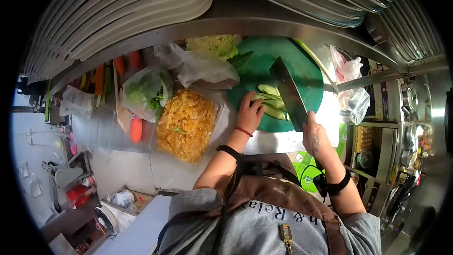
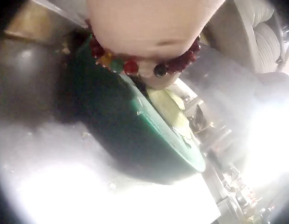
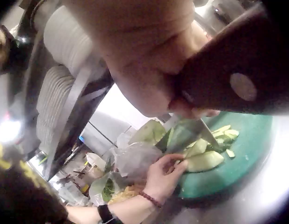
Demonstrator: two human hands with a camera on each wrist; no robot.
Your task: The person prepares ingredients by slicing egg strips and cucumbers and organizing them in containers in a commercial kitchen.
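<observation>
Pale green cucumber slices (image 1: 274, 112) lie overlapping on a thick round green cutting board (image 1: 311, 82). With bent fingers my left hand (image 1: 248, 114) holds the slices at their left end; the right wrist view shows its thumb and fingertips against a broad slice (image 3: 205, 161). My right hand (image 1: 313, 134) grips a cleaver (image 1: 289, 89) by its dark handle (image 3: 224, 70). The wide blade stands just right of the slices, slanting away over the board. Smaller cut pieces (image 3: 226, 134) lie beside the blade. In the left wrist view the left fingers are hidden behind the wrist.
Left of the board stand a clear tub of yellowish shredded food (image 1: 184, 125), bagged greens (image 1: 146, 92) and a carrot (image 1: 136, 129). A cabbage (image 1: 214, 46) and plastic bag (image 1: 207, 73) lie behind. Stacked plates (image 1: 141, 0) fill the overhead shelf. A green stalk (image 1: 315, 61) crosses the board's right edge.
</observation>
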